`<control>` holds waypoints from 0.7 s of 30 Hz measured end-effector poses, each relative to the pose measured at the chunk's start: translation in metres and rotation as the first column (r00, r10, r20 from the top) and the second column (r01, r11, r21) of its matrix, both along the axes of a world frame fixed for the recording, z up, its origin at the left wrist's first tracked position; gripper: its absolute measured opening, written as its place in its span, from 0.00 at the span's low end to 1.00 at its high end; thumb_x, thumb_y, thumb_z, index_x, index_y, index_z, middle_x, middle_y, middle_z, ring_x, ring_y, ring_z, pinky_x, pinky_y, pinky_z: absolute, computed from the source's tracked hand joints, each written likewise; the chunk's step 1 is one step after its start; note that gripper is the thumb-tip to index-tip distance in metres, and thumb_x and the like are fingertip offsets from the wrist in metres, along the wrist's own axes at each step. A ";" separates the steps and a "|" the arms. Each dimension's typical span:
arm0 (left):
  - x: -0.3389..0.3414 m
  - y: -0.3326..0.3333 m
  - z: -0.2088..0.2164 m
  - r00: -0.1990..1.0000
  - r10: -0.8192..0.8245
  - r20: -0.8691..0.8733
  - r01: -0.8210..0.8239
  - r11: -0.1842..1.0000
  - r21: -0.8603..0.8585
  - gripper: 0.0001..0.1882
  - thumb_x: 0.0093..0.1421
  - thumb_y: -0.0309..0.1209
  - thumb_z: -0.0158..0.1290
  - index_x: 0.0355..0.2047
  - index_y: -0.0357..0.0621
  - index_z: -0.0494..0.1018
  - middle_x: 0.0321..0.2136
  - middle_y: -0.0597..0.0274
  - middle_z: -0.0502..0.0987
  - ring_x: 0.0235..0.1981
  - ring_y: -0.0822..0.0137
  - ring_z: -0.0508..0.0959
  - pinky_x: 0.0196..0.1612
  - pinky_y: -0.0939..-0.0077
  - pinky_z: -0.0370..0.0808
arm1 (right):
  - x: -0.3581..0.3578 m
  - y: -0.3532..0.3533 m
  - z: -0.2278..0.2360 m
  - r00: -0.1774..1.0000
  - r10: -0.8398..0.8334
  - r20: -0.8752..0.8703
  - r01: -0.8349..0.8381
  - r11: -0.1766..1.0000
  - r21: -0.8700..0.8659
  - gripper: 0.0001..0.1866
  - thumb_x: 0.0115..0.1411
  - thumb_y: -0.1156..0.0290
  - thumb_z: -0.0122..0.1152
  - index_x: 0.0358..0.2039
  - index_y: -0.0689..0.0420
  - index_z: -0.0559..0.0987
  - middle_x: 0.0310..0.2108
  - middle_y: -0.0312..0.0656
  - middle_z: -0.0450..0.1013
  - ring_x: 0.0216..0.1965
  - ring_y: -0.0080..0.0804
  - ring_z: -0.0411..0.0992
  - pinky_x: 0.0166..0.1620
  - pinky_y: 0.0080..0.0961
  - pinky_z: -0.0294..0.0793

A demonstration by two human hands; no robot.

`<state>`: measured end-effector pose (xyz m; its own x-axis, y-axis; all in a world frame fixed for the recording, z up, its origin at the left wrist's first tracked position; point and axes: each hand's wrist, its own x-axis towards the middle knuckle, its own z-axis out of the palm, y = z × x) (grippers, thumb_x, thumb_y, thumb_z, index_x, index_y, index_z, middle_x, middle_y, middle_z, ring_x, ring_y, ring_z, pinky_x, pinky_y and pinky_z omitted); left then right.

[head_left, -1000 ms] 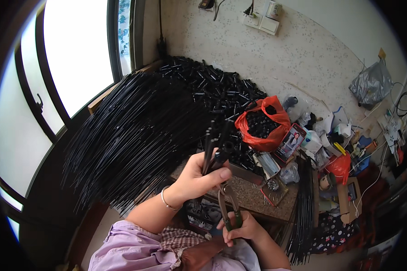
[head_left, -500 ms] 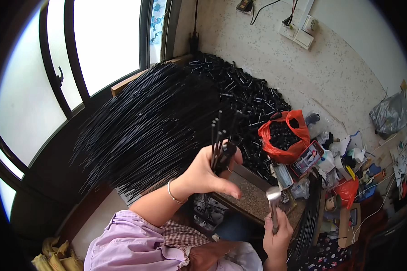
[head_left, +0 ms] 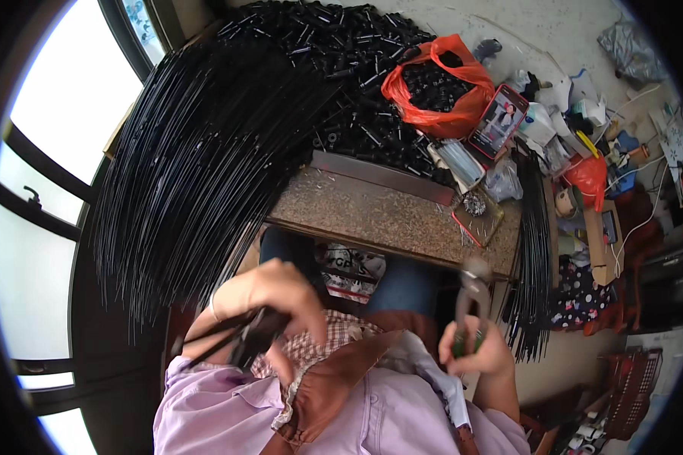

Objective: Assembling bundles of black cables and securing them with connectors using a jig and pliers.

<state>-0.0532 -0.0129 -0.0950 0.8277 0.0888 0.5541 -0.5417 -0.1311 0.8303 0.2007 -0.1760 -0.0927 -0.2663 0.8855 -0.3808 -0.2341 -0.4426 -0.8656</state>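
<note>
Where the left hand (head_left: pixel 269 292) curls closed just above the lap, it clamps a small bundle of thin black rods (head_left: pixel 231 337) whose ends run down and to the left across the lilac sleeve (head_left: pixel 205 402). Those fingers are pressed together around the bundle, and the blur there hides how many rods it holds. Near the lower right, the right hand (head_left: pixel 474 353) is wrapped tight around the green grips of a pair of pliers (head_left: pixel 470 299), whose metal head points up toward the front edge of the bench (head_left: pixel 372 216); whether the plier tips are open cannot be told.

Between the two hands lies a lap covered in checked cloth and a brown apron (head_left: pixel 334 379), leaving only a narrow gap below the bench edge. Most of the speckled bench top is bare, with a shallow tray (head_left: pixel 478 216) at its right end.

To the left, a great fan of long black rods (head_left: pixel 197 159) spreads toward the window (head_left: pixel 68 114), crowding that side. Behind the bench sits a heap of short black tubes (head_left: pixel 341 68) and an orange plastic bag (head_left: pixel 436 91) filled with more. A phone (head_left: pixel 499 121) and mixed clutter fill the right, where another sheaf of rods (head_left: pixel 531 250) hangs past the bench end.
</note>
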 end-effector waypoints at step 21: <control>-0.093 -0.112 0.124 0.719 -0.575 0.389 0.447 0.812 0.375 0.05 0.41 0.14 0.42 0.17 0.22 0.67 0.07 0.57 0.61 0.06 0.72 0.60 0.09 0.83 0.56 | -0.021 -0.189 0.122 0.990 0.125 -0.065 -0.052 0.756 0.652 0.09 0.46 0.72 0.54 0.26 0.61 0.66 0.25 0.49 0.67 0.20 0.31 0.66 0.23 0.22 0.65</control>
